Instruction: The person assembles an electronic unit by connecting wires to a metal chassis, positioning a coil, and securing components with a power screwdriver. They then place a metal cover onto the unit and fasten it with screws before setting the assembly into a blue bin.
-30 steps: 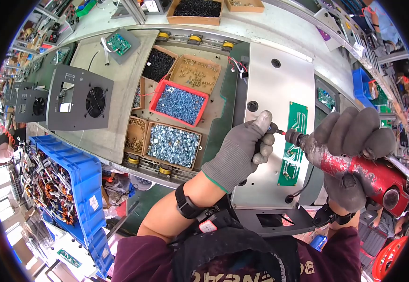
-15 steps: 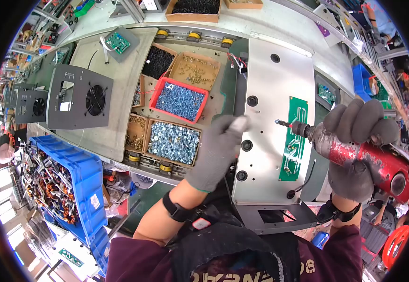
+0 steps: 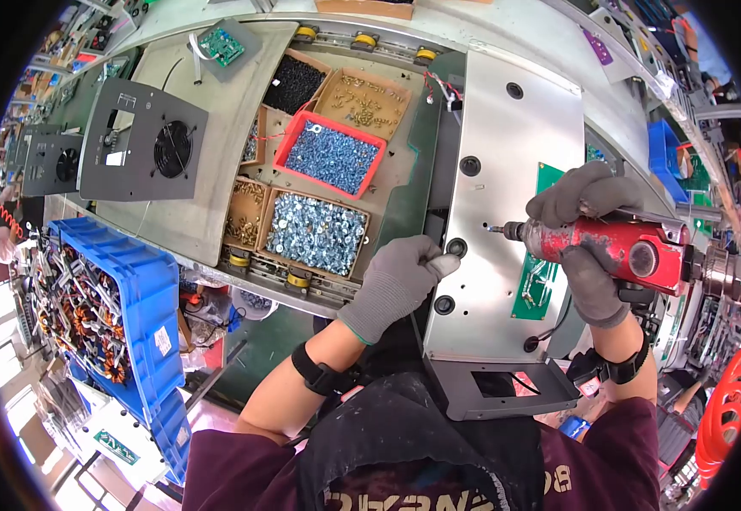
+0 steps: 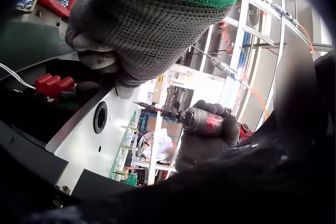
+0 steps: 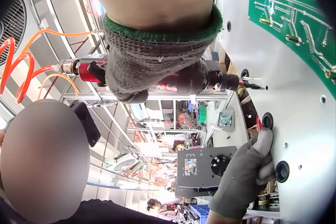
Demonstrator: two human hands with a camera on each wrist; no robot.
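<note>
Crowded factory workbench (image 3: 209, 213), bright daylight

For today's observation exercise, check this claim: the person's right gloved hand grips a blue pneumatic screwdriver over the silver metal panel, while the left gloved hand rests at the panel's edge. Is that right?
Not quite. The pneumatic screwdriver is red, not blue, as the head view shows. The rest stands: the right gloved hand grips it over the silver metal panel, and the left gloved hand rests at the panel's edge.
</note>
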